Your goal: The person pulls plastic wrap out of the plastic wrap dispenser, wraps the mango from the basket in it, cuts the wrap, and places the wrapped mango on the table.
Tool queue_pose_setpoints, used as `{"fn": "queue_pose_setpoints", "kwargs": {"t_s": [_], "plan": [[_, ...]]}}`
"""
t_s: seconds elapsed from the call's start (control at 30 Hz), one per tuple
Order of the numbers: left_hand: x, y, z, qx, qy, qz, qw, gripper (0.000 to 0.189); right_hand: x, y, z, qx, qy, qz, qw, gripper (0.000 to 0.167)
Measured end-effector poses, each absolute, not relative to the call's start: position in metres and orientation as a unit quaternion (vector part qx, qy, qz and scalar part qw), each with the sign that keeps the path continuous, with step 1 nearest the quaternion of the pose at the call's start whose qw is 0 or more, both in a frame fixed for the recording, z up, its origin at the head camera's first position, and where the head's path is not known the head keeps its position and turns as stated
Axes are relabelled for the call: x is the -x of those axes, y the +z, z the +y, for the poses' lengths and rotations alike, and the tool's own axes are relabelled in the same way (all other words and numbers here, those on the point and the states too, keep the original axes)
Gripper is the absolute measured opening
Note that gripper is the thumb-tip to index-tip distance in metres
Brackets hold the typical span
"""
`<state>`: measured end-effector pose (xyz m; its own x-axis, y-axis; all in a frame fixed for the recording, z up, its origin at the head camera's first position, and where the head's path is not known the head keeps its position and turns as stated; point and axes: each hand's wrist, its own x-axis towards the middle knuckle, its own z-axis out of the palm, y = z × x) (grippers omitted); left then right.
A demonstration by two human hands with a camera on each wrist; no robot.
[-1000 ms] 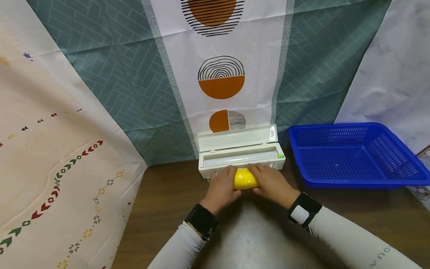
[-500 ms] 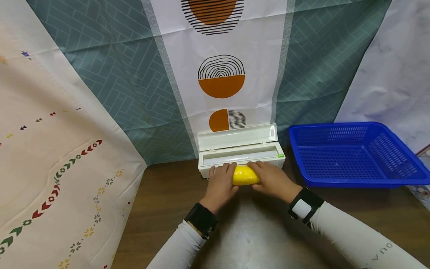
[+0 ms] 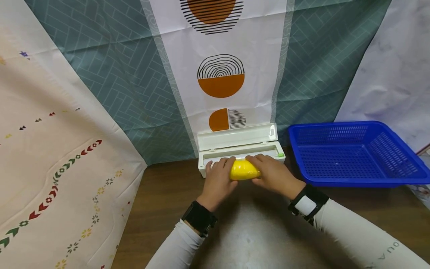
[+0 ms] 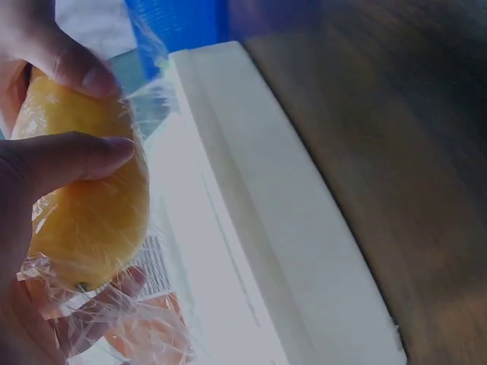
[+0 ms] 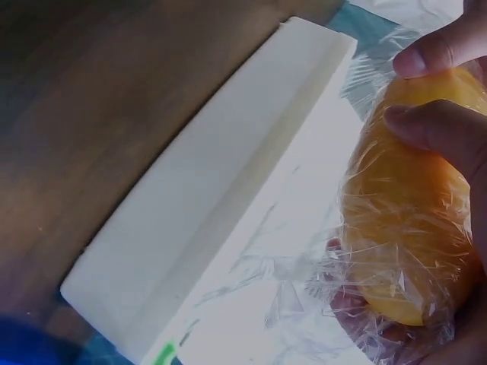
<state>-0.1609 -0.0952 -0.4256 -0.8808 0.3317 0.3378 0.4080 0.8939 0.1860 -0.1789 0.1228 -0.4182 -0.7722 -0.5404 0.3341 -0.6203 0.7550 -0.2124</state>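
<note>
Both hands hold a yellow mango (image 3: 244, 170) covered in crinkled cling film (image 5: 411, 198), just in front of a white cling film dispenser (image 3: 241, 152). My left hand (image 3: 218, 182) grips its left end, and my right hand (image 3: 276, 173) grips the right end. In the left wrist view the left thumb (image 4: 84, 156) presses on the wrapped fruit, fingers behind it. Loose film (image 4: 144, 327) bunches around the fruit's lower end. A strip of film also stretches toward the dispenser in both wrist views. The dispenser's lid is raised, and a film roll lies inside.
A blue perforated basket (image 3: 356, 160) stands at the right of the dispenser. The brown wooden table (image 3: 161, 209) runs under everything. Patterned cloths (image 3: 134, 112) hang behind and at the sides, close behind the dispenser.
Both hands have moved slightly up and forward with the mango, which now overlaps the dispenser's front more. Dispenser and basket have stayed in place.
</note>
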Motion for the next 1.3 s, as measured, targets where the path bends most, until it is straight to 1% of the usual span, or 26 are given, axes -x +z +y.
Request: {"fn": "queue_pose_setpoints", "kwargs": {"t_s": [0.23, 0.6, 0.9, 1.03, 1.3], "plan": [[0.163, -0.416, -0.093, 0.181, -0.139, -0.958, 0.175, 0.071, 0.183, -0.405, 0.123, -0.306, 0.163, -0.929, 0.131, 0.074], [0.17, -0.4, -0.093, 0.176, -0.132, -0.952, 0.213, 0.072, 0.197, -0.387, 0.122, -0.317, 0.149, -0.925, 0.15, 0.074], [0.178, -0.378, -0.093, 0.179, -0.119, -0.955, 0.204, 0.071, 0.204, -0.374, 0.123, -0.318, 0.15, -0.922, 0.162, 0.072], [0.178, -0.371, -0.093, 0.181, -0.115, -0.956, 0.201, 0.069, 0.205, -0.368, 0.123, -0.318, 0.15, -0.923, 0.158, 0.073], [0.176, -0.359, -0.093, 0.184, -0.11, -0.953, 0.214, 0.069, 0.204, -0.356, 0.125, -0.327, 0.152, -0.919, 0.16, 0.074]]}}
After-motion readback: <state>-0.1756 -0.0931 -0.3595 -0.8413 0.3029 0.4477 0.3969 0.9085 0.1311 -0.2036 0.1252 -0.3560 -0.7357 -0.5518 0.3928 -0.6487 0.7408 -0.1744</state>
